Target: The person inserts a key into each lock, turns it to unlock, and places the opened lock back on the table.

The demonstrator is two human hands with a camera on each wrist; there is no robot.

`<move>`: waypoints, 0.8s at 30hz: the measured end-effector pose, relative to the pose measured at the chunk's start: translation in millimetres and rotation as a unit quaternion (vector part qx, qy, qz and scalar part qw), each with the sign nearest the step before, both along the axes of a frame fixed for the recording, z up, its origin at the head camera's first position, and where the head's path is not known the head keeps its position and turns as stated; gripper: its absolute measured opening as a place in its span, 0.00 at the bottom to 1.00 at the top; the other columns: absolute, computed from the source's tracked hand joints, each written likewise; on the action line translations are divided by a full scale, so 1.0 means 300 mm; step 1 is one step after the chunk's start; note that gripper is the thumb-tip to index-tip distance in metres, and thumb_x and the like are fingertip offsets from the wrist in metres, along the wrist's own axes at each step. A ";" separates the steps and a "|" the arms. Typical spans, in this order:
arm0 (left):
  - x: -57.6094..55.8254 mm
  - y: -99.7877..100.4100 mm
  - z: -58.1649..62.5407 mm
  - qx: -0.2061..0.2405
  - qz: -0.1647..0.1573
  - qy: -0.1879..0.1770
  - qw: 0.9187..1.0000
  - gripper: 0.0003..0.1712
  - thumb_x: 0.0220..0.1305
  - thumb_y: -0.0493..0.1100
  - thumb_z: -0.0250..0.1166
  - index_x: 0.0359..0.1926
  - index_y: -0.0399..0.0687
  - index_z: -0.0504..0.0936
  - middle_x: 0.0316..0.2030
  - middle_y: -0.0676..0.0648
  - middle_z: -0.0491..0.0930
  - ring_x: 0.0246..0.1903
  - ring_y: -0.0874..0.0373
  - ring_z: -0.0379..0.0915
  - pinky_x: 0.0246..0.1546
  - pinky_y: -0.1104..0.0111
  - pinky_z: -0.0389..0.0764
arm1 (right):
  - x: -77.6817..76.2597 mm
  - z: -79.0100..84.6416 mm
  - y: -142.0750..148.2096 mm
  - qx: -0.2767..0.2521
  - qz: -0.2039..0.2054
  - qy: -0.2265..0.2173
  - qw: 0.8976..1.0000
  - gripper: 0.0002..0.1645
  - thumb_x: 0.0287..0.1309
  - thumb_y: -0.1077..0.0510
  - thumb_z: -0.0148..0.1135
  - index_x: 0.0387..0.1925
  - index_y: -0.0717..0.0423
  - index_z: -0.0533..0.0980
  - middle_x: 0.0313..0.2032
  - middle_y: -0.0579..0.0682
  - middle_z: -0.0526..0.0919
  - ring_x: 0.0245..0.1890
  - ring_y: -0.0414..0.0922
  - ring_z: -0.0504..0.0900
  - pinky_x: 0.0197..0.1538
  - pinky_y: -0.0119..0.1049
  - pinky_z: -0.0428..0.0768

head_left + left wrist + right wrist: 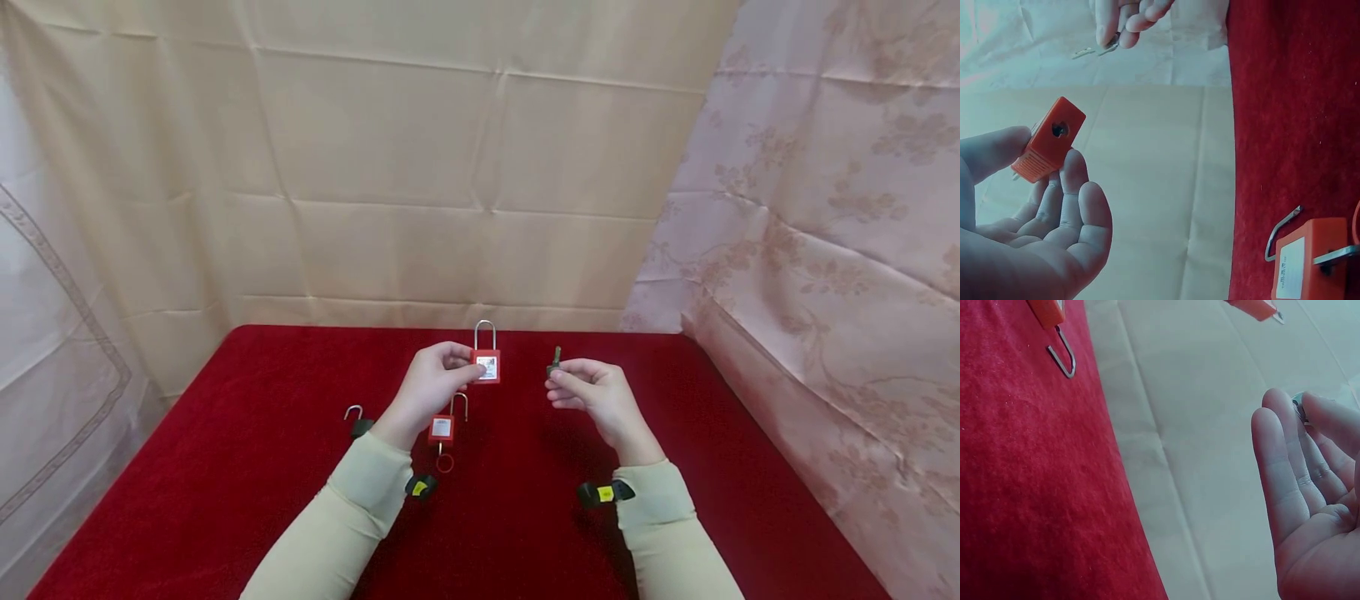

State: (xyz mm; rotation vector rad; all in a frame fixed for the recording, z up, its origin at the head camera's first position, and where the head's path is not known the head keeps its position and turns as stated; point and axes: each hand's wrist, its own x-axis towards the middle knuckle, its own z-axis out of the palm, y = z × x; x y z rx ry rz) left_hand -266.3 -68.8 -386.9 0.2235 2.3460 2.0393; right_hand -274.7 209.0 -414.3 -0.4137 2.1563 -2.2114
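My left hand (pixel 435 383) pinches a red padlock (pixel 488 367) between thumb and fingers, above the table's far part. Its steel shackle points up and both legs meet the body. In the left wrist view the keyhole on the bottom of this padlock (pixel 1054 140) shows with no key in it. Off to the right, my right hand (pixel 600 396) pinches small metal keys (pixel 557 358) by their heads, blades pointing up. A gap lies between keys and padlock. Below my left hand, a second red padlock (pixel 441 429) lies with its shackle open and a key (pixel 1335 255) in its keyhole.
A dark padlock (pixel 362 427) with an open shackle lies left of my left wrist. A red ring (pixel 446 463) hangs on the second padlock's key. Red cloth (pixel 495 533) covers the table, with beige curtain (pixel 450 167) behind and patterned curtain (pixel 840 250) at right.
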 end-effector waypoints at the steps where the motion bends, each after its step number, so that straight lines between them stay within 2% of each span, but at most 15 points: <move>1: 0.004 -0.004 -0.002 0.003 -0.001 -0.002 1.000 0.17 0.63 0.39 0.71 0.51 0.37 0.82 0.37 0.44 0.86 0.34 0.53 0.80 0.36 0.64 0.82 | 0.000 0.001 -0.001 0.000 -0.001 0.000 1.000 0.18 0.64 0.67 0.67 0.49 0.78 0.76 0.35 0.56 0.88 0.32 0.47 0.88 0.39 0.45 0.87; 6: 0.019 -0.016 -0.010 0.007 -0.004 -0.005 1.000 0.16 0.64 0.40 0.71 0.51 0.40 0.82 0.38 0.45 0.86 0.38 0.50 0.80 0.37 0.64 0.80 | 0.003 0.003 -0.007 0.006 0.002 -0.005 1.000 0.18 0.64 0.67 0.68 0.49 0.78 0.76 0.35 0.56 0.88 0.32 0.48 0.89 0.39 0.46 0.87; 12: 0.026 -0.025 -0.008 0.019 -0.010 0.001 1.000 0.18 0.64 0.38 0.71 0.52 0.37 0.81 0.40 0.44 0.86 0.40 0.49 0.80 0.37 0.66 0.80 | 0.008 0.003 -0.011 0.002 0.001 -0.007 1.000 0.17 0.64 0.68 0.67 0.49 0.79 0.76 0.34 0.56 0.88 0.31 0.48 0.89 0.39 0.46 0.87; 24: 0.015 -0.056 -0.017 0.052 -0.025 -0.003 0.998 0.16 0.65 0.37 0.70 0.52 0.36 0.80 0.40 0.41 0.87 0.44 0.39 0.83 0.39 0.66 0.83 | 0.013 -0.007 -0.046 0.010 0.026 -0.023 0.999 0.16 0.64 0.68 0.66 0.48 0.77 0.75 0.35 0.59 0.88 0.31 0.49 0.89 0.39 0.47 0.87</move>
